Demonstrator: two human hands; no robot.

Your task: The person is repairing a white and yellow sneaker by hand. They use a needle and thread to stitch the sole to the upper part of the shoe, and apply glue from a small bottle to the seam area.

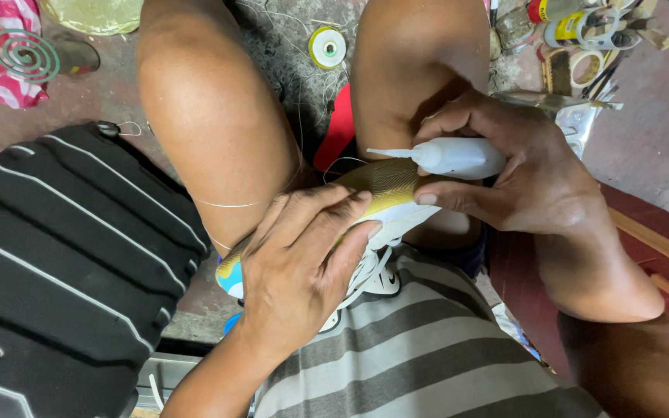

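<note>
1. Two bare hands worked over a shoe (385, 190) held between the person's knees, above a grey-and-white striped shirt (420, 348) at the bottom of the view.
2. The left hand (300, 267) lay across the shoe's yellow sole, fingers close together and curled down over its edge, pinning it; white laces (369, 275) showed just under the palm.
3. The heel end of the shoe, blue and yellow, stuck out beside the left wrist, while the toe end pointed toward the right knee.
4. The right hand (520, 182) was clamped on a small white glue bottle (454, 157), thumb beneath and fingers wrapped over the top; its thin nozzle pointed left, just above the sole.
5. A thin pale thread (234, 204) ran across the left leg toward the shoe.
6. A black ribbed suitcase (63, 263) with pale stripes stood close by the left leg.
7. Farther off, on the rough floor between the knees, sat a spool of thread (327, 46) with loose strands about it.
8. At the far left lay a green spiral coil (25, 54) on pink cloth.
9. At the far right was a clutter of tape rolls (582, 31), a brush and small tools.
</note>
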